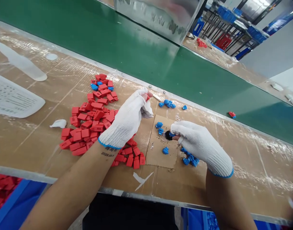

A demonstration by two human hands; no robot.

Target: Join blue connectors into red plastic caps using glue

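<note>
My left hand (134, 111), in a white glove with bare fingertips, pinches a small red piece (147, 98) above the table. To its left and beneath it spreads a pile of red blocks (97, 124). My right hand (191, 137), gloved the same way, has its fingers closed on a blue piece (171, 134) beside a round black item (168, 135). Both are over a cardboard sheet (161, 159) with a few loose blue pieces (165, 150) on it. More blue pieces (191, 159) lie partly under my right hand.
A green belt (89, 41) runs behind the table, with a red-and-blue piece (232, 114) on it and a metal housing (158, 19) above. White flat pieces (14, 95) lie at the left. Blue bins (19, 204) stand below the front edge.
</note>
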